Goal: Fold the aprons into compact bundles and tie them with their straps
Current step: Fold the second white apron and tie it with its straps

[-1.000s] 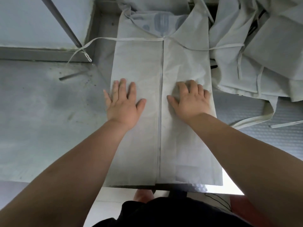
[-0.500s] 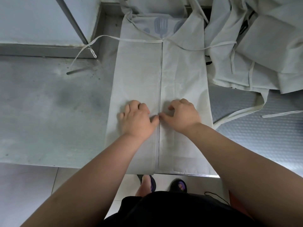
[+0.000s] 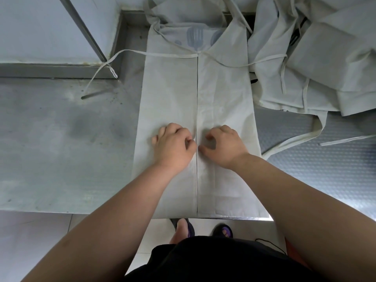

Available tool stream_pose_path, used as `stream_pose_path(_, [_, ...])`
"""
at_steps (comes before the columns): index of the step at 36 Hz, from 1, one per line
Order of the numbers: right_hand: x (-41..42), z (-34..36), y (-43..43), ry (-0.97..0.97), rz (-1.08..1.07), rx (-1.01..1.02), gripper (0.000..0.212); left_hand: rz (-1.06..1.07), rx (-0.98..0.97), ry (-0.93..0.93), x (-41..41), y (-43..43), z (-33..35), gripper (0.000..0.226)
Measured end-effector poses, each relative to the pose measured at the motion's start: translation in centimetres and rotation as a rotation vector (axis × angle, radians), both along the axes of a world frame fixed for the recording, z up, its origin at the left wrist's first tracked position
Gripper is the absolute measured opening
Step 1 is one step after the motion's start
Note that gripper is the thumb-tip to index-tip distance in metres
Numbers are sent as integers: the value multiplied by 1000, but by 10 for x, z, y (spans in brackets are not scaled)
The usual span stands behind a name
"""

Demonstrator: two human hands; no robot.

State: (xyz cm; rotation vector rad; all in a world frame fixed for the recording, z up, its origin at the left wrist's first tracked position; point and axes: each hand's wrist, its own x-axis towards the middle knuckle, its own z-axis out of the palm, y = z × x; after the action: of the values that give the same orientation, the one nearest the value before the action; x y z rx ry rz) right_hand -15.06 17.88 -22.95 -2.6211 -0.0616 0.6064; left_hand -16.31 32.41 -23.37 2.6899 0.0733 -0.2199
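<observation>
A pale apron (image 3: 173, 94) lies flat on the metal table, both sides folded in so their edges meet at a centre seam. Its waist straps (image 3: 130, 52) trail out left and right near the top. My left hand (image 3: 173, 145) sits just left of the seam, fingers curled, thumb and forefinger pinching the left flap's edge. My right hand (image 3: 223, 145) sits just right of the seam, fingers curled onto the right flap, thumb tip at the seam. The two thumbs nearly touch.
A heap of more pale aprons (image 3: 317, 58) with loose straps fills the back right. The grey table (image 3: 61, 139) stretches left; its front edge runs just below the apron's hem. A raised metal ledge (image 3: 50, 68) and post stand at the back left. My feet show below.
Both hands slid toward me along the apron from flat and spread to curled beside the centre seam. In the last half second they barely moved.
</observation>
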Motion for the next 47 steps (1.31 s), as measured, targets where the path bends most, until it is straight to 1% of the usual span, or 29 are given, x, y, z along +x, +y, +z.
stream_pose_path(2, [-1,1,0,1,8,0,46,-62,16,-20,-4,2,-6,11])
stream_pose_path(5, [-4,1,-2,-1,23,0,46,-111,-43,-78,-11,6,-12,11])
stream_pose_path(7, [-7,1,-4,-4,36,15,46,-159,-103,-98,-15,12,-14,18])
stream_pose_path(9, [-13,4,-5,-4,47,40,45,-225,-176,-54,-20,21,-14,28])
stream_pose_path(11, [-20,6,-8,-20,68,72,43,-258,-207,-12,-27,27,-14,33])
stream_pose_path(14, [-33,6,-11,-64,110,107,41,-209,-137,-77,-42,32,-17,30])
stream_pose_path(17, [-51,5,-15,-160,92,129,38,-92,-84,-209,-56,33,-14,43])
stream_pose_path(20, [-66,-2,-22,-254,56,87,32,-12,-33,-292,-70,37,-16,40])
stream_pose_path(23, [-79,-3,-25,-226,117,-67,29,37,42,-220,-88,40,-17,44])
stream_pose_path(26, [-94,-3,-27,-197,196,-149,30,35,64,-85,-107,36,-16,62])
stream_pose_path(28, [-100,-2,-26,-165,224,-143,35,-20,80,-30,-115,34,-16,72])
stream_pose_path(31, [-109,1,-26,-102,319,-152,47,-127,13,5,-123,32,-14,78])
stream_pose_path(33, [-115,3,-27,-67,378,-155,62,-219,1,31,-129,33,-13,86])
stream_pose_path(36, [-124,2,-29,-38,467,-225,88,-365,118,111,-138,36,-15,102])
stream_pose_path(38, [-129,-2,-30,-65,517,-285,93,-423,189,121,-143,38,-15,100])
stream_pose_path(41, [-135,-6,-32,-121,548,-316,82,-440,239,-47,-149,36,-16,89])
stream_pose_path(44, [-139,-3,-34,-135,558,-283,69,-402,228,-87,-152,34,-18,81])
stream_pose_path(47, [-138,2,-34,-122,542,-233,56,-385,150,-138,-148,34,-14,59])
